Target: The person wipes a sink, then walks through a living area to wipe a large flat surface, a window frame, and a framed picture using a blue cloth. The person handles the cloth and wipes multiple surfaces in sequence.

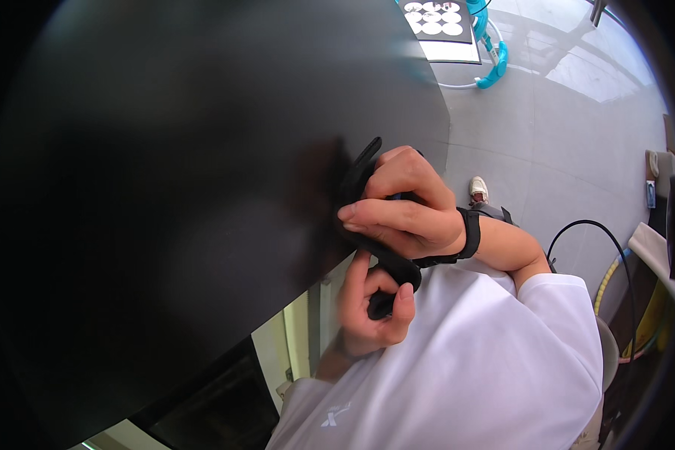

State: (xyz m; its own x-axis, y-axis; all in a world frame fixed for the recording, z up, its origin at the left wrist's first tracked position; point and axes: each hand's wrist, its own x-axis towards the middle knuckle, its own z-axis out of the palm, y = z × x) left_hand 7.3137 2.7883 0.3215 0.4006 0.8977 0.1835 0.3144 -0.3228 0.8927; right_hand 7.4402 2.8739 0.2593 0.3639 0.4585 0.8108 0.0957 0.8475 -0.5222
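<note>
A soft black strap [399, 267] runs between both of my hands, in front of the white shirt I wear. My right hand [410, 202] pinches it between thumb and fingers, and one end [371, 151] sticks up past the knuckles. Below, my left hand [371, 315] curls around its lower, looped part, thumb against fingers. A black band [471, 233] circles my right wrist; a darker band [346, 344] shows blurred at the left. My right hand hides much of the strap's middle.
A black tabletop [202, 140] fills the left, its edge beside my hands. Beyond its far corner are a dark sheet with white circles [432, 28] and a teal-and-white hoop [494, 70] by the grey floor [529, 124]. To the right, a black cable [588, 222] arches near a yellow hoop [603, 287].
</note>
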